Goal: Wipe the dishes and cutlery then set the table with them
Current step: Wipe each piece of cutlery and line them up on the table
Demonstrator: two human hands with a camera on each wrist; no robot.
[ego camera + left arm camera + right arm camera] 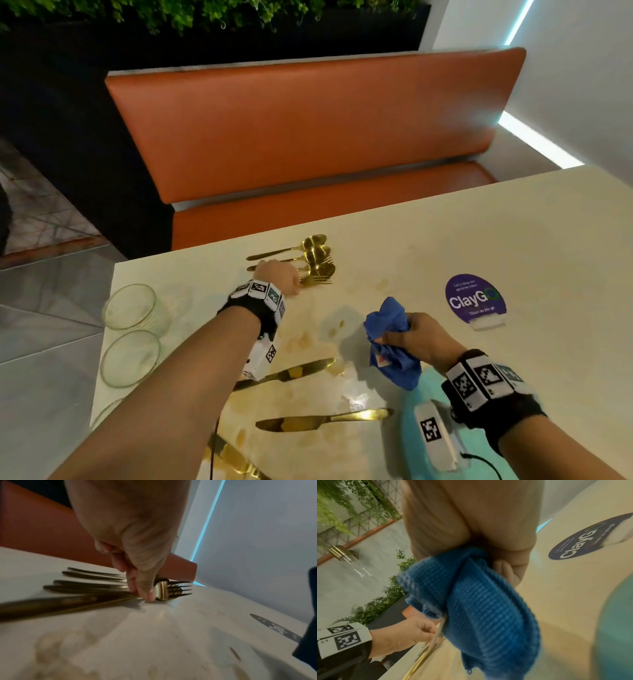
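A pile of gold forks and spoons [317,262] lies near the table's far edge. My left hand [289,282] reaches into the pile. In the left wrist view my left hand [145,593] pinches the neck of a gold fork [162,591] between thumb and fingers, its tines pointing right, with several other handles [89,584] beside it. My right hand [394,337] grips a bunched blue cloth [390,346] above the table; the blue cloth [479,601] hangs from the curled fingers [505,568]. Three gold knives [322,419] lie near me.
Two clear glass dishes [130,306] sit at the cream table's [445,246] left edge. A teal plate [419,397] lies under my right wrist. A purple ClayGo sticker [474,298] is on the right. Yellowish stains mark the tabletop. An orange bench [308,137] stands beyond.
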